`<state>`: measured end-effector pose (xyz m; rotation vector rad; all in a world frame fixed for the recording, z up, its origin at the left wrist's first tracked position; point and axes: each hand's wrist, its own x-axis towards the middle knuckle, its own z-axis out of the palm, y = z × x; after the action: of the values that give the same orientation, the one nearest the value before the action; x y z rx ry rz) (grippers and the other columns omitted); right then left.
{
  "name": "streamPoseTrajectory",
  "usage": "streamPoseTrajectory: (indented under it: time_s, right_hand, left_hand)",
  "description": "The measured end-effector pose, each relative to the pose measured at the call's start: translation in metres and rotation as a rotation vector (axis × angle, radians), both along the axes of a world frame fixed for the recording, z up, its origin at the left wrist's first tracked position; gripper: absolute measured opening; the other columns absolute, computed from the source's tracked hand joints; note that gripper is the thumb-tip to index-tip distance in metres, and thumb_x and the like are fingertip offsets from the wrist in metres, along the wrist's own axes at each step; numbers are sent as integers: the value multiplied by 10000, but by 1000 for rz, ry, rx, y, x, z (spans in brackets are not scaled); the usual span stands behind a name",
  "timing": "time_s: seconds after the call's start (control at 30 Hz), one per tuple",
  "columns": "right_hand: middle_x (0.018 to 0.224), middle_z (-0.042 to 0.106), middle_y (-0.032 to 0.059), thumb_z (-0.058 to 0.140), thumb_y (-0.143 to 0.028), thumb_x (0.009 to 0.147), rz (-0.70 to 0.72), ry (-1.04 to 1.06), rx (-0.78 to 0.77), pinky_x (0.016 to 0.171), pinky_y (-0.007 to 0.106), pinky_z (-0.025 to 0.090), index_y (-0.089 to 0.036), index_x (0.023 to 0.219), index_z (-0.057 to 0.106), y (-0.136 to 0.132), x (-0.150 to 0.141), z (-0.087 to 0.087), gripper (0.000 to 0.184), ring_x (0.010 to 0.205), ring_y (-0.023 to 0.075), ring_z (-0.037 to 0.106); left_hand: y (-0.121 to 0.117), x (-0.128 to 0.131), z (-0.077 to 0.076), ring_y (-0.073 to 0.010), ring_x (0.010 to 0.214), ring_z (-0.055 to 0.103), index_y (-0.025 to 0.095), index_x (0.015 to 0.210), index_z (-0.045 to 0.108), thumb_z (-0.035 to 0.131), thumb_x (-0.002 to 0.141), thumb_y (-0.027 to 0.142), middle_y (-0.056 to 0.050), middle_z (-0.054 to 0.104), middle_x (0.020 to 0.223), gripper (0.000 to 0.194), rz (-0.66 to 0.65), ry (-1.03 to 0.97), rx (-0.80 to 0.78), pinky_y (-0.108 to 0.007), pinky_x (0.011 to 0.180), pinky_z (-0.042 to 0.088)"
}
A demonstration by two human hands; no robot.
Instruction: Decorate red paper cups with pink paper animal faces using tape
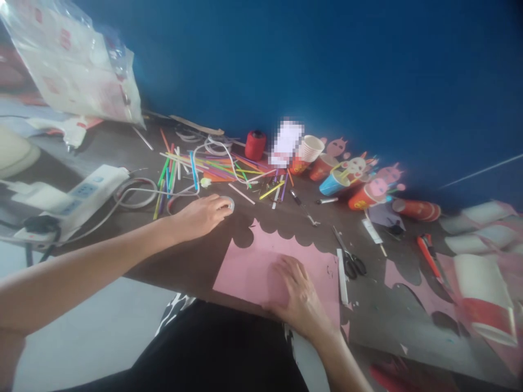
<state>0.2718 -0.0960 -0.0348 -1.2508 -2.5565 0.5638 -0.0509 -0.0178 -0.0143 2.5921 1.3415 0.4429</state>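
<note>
My left hand (200, 215) reaches out over the dark table (192, 256) and rests on a small roll of clear tape (227, 203), fingers curled over it. My right hand (296, 294) lies flat on a pink paper sheet (253, 261) with a scalloped top edge, near the table's front edge. Black-handled scissors (349, 258) and a white strip (342, 275) lie just right of the pink sheet.
Several coloured straws (204, 166) are scattered at the back, beside a red thread spool (255, 144). Decorated paper cups (351, 179) stand along the blue wall. A white power strip (87, 190) is at the left, an orange cutter (429, 256) and pink scraps at the right.
</note>
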Motion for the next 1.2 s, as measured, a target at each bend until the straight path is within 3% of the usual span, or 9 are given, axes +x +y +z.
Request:
streamPoseTrajectory:
  time_s: [0.13,0.33,0.47,0.57,0.67,0.83,0.97,1.07,1.2]
  right_hand:
    - [1398,366,161,697,-526,656,69,-53,11,1064,594,245,-176,1319,411,-7,3,-3,802,1326,371,255]
    - [1442,328,171,698,-445,673,64,-64,29,1082,588,197,-161,1352,368,-13,2,-5,806,1359,352,218]
    - [1460,297,163,695,-450,670,51,-65,-10,1089,577,175,-167,1320,402,-14,0,-1,767,1373,339,185]
    - [1461,295,162,684,-467,679,53,-54,-27,1083,582,167,-171,1306,413,-10,-2,2,745,1375,330,180]
    - [1437,340,156,673,-462,698,67,-37,-32,1075,587,169,-180,1305,414,-2,-4,6,717,1367,318,203]
    - [1339,467,128,660,-525,705,7,51,31,1068,565,217,-210,1273,452,13,11,14,682,1288,305,349]
    - [1113,596,106,531,-338,856,-329,123,203,952,422,407,-200,1135,553,23,50,9,312,1077,234,523]
    - [989,609,97,526,-338,849,-562,49,287,857,393,451,-188,1058,586,31,82,-1,264,963,241,550]
    - [922,604,76,511,-332,837,-720,-99,280,793,369,457,-195,997,600,44,112,-13,229,871,235,558]
  left_hand:
    - [1,30,12,-206,1101,499,176,1104,588,401,911,294,-76,562,1218,293,22,-10,3,-343,990,348]
    - [22,99,8,-239,996,578,168,1115,567,597,755,429,-94,618,1064,445,-11,49,-311,-321,835,428]
    - [38,115,8,-210,822,613,208,1071,567,668,644,448,-43,655,940,501,-14,60,-447,-272,653,410]
    - [48,115,8,-176,697,593,235,978,603,666,621,398,0,665,796,397,-31,65,-554,-243,565,348]
    - [55,108,6,-149,570,517,210,723,621,638,627,380,8,610,642,196,-72,108,-585,-249,513,284]
    - [57,80,2,-125,518,435,187,612,566,614,667,411,21,510,561,235,-67,10,-590,-252,505,249]
    - [55,48,3,-117,511,411,185,612,580,688,612,404,30,488,554,244,63,-163,-646,-246,507,253]
    - [52,33,2,-106,467,370,180,568,570,731,578,380,41,450,496,256,226,-322,-696,-254,486,226]
    - [50,39,-3,-115,501,410,165,644,616,755,566,339,34,497,531,236,462,-673,-655,-250,499,260]
